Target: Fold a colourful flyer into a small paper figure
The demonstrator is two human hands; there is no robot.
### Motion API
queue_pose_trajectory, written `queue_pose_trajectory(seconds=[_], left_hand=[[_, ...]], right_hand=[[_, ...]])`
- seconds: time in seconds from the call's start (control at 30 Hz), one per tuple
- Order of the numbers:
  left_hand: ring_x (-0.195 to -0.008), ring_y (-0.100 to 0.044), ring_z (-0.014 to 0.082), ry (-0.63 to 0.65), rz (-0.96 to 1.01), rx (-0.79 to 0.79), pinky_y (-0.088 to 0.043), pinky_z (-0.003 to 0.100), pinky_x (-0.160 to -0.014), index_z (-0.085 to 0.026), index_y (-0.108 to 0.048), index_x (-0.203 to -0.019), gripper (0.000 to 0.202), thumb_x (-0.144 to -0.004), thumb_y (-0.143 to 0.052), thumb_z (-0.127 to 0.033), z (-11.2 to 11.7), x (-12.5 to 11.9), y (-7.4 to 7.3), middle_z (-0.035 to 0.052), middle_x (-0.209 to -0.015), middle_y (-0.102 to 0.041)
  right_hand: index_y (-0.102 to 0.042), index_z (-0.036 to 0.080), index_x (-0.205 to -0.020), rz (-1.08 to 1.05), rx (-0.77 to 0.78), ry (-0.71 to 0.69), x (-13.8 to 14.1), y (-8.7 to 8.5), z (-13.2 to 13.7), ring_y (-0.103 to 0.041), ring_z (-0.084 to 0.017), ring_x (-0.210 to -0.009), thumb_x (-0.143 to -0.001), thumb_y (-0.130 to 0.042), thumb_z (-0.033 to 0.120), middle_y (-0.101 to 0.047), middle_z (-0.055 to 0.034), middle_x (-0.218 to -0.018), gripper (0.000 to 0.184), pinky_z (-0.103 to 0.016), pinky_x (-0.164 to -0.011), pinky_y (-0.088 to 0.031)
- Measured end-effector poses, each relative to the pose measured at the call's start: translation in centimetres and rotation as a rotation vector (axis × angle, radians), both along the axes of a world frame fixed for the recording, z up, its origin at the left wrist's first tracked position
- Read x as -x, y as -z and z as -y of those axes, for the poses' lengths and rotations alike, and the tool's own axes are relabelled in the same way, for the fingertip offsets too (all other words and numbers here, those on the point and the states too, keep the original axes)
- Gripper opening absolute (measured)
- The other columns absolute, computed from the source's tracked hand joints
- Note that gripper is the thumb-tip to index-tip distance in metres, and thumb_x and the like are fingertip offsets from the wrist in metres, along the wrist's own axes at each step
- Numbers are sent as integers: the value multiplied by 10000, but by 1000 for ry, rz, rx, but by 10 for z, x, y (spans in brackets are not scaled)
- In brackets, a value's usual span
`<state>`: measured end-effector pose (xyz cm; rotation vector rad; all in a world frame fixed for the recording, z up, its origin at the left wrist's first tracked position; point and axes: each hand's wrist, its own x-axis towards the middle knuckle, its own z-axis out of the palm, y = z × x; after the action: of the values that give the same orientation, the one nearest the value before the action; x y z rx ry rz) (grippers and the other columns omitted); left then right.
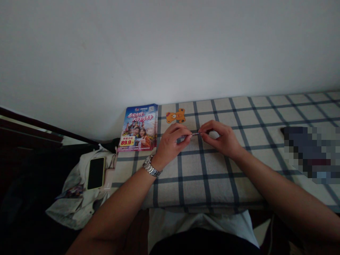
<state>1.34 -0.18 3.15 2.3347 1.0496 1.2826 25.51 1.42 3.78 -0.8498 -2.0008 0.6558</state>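
Observation:
My left hand and my right hand face each other over the checked cloth. Fingers and thumbs of both pinch the two ends of a thin flat item, seen nearly edge-on. It looks like a narrow dark-and-light strip; its faces are hidden, so its kind cannot be made out. A silver wristwatch circles my left wrist. Just left of my left hand lies a stack of printed flyers, blue and pink, with "89.9" on the top one. Behind that hand is an orange teddy bear picture, flat on the cloth.
The checked cloth covers a long surface against a pale wall. At the lower left, a phone rests on crumpled light fabric. A dark rail runs along the left. On the right lies a dark, pixelated object.

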Motion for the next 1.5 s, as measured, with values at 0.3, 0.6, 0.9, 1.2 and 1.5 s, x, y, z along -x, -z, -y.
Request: queue_pose_trajectory(seconds=[0.3, 0.6, 0.9, 1.2, 1.5], left_hand=[[-986, -660, 168, 8, 9, -12, -555, 338, -890, -229, -691, -1014, 33, -1015, -691, -197, -1, 1, 0, 19, -1016, -668], [-978, -662, 162, 6, -9, -21, -554, 320, -880, -225, -695, -1011, 73, -990, -712, -157, -1, 0, 1, 18, -1019, -670], [-954, -660, 165, 3, -7, -7, -553, 323, -861, -225, -685, -1011, 31, -1009, -694, -195, -2, 0, 2, 14, -988, -673], [-985, -649, 178, -5, -39, 78, -561, 345, -894, -223, -653, -1069, 77, -1070, -610, -288, -1, -1, -1, 36, -1034, -668], [-1057, -687, 184, -25, -22, 138, -566, 345, -956, -224, -618, -1222, 186, -1098, -563, -351, 0, 1, 2, 60, -1143, -705]], right_hand=[[-723, 238, -1059, -15, 33, -15, -3, 2, -2, -726, -203, -884, -949, -757, 259, -769, -47, -1016, 117, -346, -801, -613], [-726, 255, -993, 12, -45, -24, -2, 5, -4, -753, -234, -960, -982, -720, 235, -790, -50, -1035, 24, -374, -827, -624], [-716, 251, -995, 5, -10, -3, -1, 6, -3, -753, -227, -940, -982, -719, 229, -787, -42, -1019, 26, -361, -816, -605], [-712, 251, -1065, -26, 115, -9, -1, 9, -3, -736, -216, -945, -1022, -675, 295, -749, -53, -1058, 72, -347, -773, -629], [-697, 257, -1086, -26, 80, -23, -2, 10, -5, -715, -196, -895, -1027, -667, 282, -737, -50, -1047, 70, -333, -733, -603]])
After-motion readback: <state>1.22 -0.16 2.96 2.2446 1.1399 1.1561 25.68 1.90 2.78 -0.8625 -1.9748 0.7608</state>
